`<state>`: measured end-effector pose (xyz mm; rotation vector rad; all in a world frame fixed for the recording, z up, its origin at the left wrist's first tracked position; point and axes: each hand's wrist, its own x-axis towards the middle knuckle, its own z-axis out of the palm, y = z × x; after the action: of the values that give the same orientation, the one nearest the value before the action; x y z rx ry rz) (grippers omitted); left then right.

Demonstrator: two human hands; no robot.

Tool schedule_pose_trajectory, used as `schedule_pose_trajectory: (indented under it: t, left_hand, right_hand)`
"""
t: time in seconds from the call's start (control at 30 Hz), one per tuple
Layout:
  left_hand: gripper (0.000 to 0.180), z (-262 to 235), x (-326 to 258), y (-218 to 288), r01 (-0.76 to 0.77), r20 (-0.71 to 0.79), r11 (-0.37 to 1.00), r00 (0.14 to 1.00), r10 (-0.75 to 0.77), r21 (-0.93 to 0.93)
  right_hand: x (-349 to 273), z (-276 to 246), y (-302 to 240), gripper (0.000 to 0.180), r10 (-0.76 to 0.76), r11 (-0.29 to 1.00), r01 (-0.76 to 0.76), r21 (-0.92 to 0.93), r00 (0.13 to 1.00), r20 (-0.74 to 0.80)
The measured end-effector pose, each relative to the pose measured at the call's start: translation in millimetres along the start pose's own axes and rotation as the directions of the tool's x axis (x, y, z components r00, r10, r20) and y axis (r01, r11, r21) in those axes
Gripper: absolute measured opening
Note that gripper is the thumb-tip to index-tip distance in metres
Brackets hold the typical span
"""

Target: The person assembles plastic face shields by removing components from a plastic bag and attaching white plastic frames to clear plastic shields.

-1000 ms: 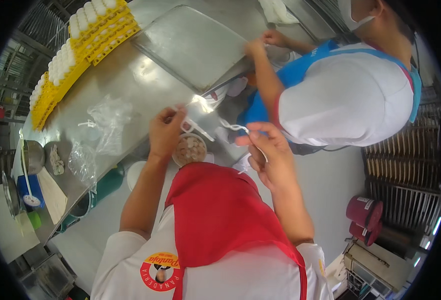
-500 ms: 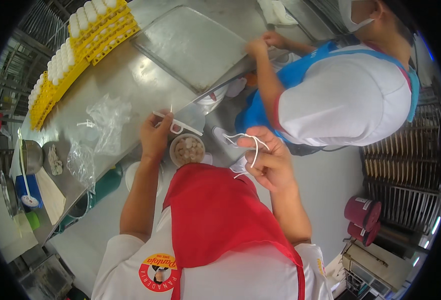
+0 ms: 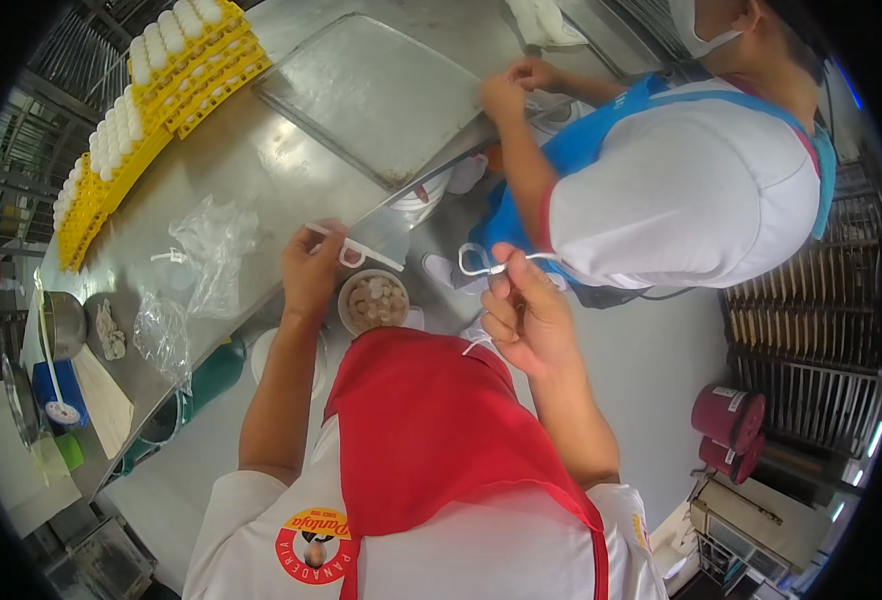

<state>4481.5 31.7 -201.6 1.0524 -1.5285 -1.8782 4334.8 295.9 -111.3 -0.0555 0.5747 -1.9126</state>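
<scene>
Cord (image 3: 497, 269): looped, to the right of the bucket (image 3: 343, 310), pinched between the thumb and fingers of your right hand (image 3: 529, 322).
Strip (image 3: 373, 254): pinched in your left hand (image 3: 311, 270), slanting across the bucket's far side, free end toward the cord.
Nearer hand: your right, on the cord; your left stands apart, left of the bucket.
Table (image 3: 291, 180): beyond the bucket, leftward.

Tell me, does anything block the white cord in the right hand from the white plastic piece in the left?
Nothing visible: a gap separates the white cord in the right hand from the white plastic piece in the left hand. The round tub appears to sit lower.
</scene>
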Motion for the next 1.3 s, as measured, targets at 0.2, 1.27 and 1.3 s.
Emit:
schedule_pose_trajectory:
  t: [0.2, 1.27, 1.3]
  left_hand:
    - [0.022, -24.2, 31.8, -22.4, 0.000, -0.117, 0.995, 0.993, -0.012, -0.103]
    - [0.046, -36.7, 99.5, -77.4, 0.019, -0.287, 0.996, 0.957, -0.043, -0.085]
    - [0.047, -35.9, 98.9, -78.5, 0.018, -0.290, 0.996, 0.956, -0.044, -0.092]
  right_hand:
    - [6.3, 15.1, 0.6, 0.032, -0.010, 0.989, -0.013, -0.145, 0.987, -0.163]
    - [19.1, 20.9, 4.3, 0.015, -0.086, 0.929, 0.072, -0.363, 0.996, -0.023]
    - [19.0, 19.6, 4.0, 0.015, -0.090, 0.922, 0.075, -0.380, 0.996, -0.023]
